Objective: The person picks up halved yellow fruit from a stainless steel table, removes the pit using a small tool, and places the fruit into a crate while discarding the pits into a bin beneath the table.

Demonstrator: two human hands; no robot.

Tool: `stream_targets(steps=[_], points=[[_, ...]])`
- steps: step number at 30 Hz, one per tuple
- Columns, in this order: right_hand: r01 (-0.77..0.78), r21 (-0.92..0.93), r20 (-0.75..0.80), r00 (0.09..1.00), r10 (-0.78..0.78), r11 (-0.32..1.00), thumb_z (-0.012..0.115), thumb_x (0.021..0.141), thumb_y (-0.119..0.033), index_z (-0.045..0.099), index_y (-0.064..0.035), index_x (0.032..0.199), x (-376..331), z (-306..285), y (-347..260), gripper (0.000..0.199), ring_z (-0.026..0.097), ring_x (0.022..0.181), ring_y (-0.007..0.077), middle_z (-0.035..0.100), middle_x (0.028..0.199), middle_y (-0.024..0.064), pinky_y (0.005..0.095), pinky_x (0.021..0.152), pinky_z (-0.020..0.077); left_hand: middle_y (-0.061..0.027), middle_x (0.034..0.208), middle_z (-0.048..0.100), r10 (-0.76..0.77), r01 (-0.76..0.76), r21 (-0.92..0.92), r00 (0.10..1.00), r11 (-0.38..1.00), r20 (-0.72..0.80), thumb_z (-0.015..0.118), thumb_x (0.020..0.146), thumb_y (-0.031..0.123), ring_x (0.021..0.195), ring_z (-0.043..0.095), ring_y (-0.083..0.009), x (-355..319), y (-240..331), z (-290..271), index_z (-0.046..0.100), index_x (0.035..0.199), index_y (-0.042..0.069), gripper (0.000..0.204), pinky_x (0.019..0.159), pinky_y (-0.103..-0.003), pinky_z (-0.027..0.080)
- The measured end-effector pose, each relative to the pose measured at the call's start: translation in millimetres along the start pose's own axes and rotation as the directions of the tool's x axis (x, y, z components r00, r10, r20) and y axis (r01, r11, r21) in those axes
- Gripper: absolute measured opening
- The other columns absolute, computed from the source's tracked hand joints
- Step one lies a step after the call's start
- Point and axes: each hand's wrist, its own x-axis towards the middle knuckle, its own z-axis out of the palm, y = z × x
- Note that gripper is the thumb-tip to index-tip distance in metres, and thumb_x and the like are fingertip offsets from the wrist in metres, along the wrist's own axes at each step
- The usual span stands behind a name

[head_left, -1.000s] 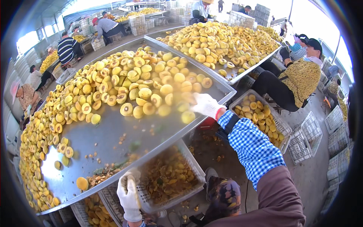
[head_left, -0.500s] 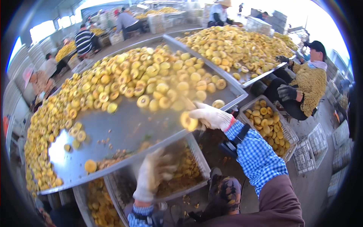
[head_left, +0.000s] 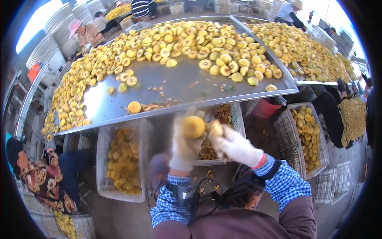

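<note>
My left hand (head_left: pixel 182 149), in a white work glove and smeared by motion, is raised in front of the table edge. A yellow peach half (head_left: pixel 193 127) with a brown centre is held at its fingers. Close beside it, my gloved right hand (head_left: pixel 237 147) has its fingers closed on a small orange-tan thing (head_left: pixel 216 128), too blurred to name. Both hands are above a pale crate (head_left: pixel 238 121) with peach pieces in it. Beyond them, many peach halves (head_left: pixel 191 36) are heaped on the metal table (head_left: pixel 171 81), some showing brown centres.
A crate of peach halves (head_left: pixel 102 167) stands left of my hands, another crate (head_left: pixel 285 137) to the right. A red bucket (head_left: pixel 268 108) sits under the table edge. People sit at left (head_left: pixel 47 179) and right (head_left: pixel 350 115). An empty-looking white crate (head_left: pixel 332 183) lies at lower right.
My view has shifted, so the table appears higher. My right hand has come back from the table edge toward my left hand. The left hand, spread before, now has a peach half.
</note>
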Motion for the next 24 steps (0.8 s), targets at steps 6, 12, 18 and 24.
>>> stream_targets(steps=[6, 12, 18, 24], points=[[0.210, -0.582, -0.051, 0.955, -0.293, 0.786, 0.056, 0.088, -0.036, 0.046, -0.0008, 0.114, -15.9, 37.8, 16.3, 0.044, 0.063, 0.074, 0.0369, 0.063, 0.082, 0.0215, 0.0435, 0.068, 0.0492, -0.0143, 0.107, 0.060, 0.035, -0.029, 0.135, 0.998, 0.990, -0.046, 0.050, 0.089, 0.057, 0.092, 0.060, -0.0255, -13.3, 4.0, 7.3, 0.053, 0.120, 0.001, 0.064, 0.082, -0.038, 0.051], [0.248, -0.634, -0.114, 0.907, -0.406, 0.732, 0.058, 0.082, -0.018, 0.042, 0.0045, 0.118, -13.8, 53.6, 37.2, 0.046, 0.060, 0.075, 0.0423, 0.059, 0.083, 0.0270, 0.0488, 0.064, 0.0484, -0.0129, 0.091, 0.063, 0.240, -0.180, 0.335, 0.959, 0.925, -0.148, 0.046, 0.090, 0.059, 0.079, 0.063, -0.0242, -15.4, -6.5, 20.4, 0.060, 0.104, 0.000, 0.062, 0.071, -0.037, 0.054], [0.097, -0.346, 0.070, 0.995, -0.078, 0.933, 0.049, 0.092, -0.026, 0.051, -0.0010, 0.096, -15.9, 40.7, 13.0, 0.025, 0.061, 0.058, 0.0283, 0.061, 0.070, 0.0133, 0.0363, 0.052, 0.0473, -0.0128, 0.084, 0.064, 0.205, -0.089, 0.456, 0.955, 0.885, -0.213, 0.044, 0.091, 0.058, 0.070, 0.063, -0.0219, -15.5, -4.4, 13.3, 0.062, 0.097, -0.001, 0.062, 0.064, -0.034, 0.054], [-0.495, 0.398, 0.658, 0.740, 0.136, 0.773, 0.047, 0.096, -0.027, 0.048, -0.0159, 0.076, -4.9, 10.6, 15.3, 0.023, 0.032, 0.042, 0.0018, 0.037, 0.057, -0.0106, 0.0204, 0.035, 0.0233, -0.0129, 0.087, 0.064, 0.002, 0.057, 0.423, 0.991, 0.904, -0.137, 0.043, 0.090, 0.061, 0.074, 0.063, -0.0244, -18.5, 0.2, 22.2, 0.061, 0.101, 0.001, 0.063, 0.068, -0.035, 0.055]])
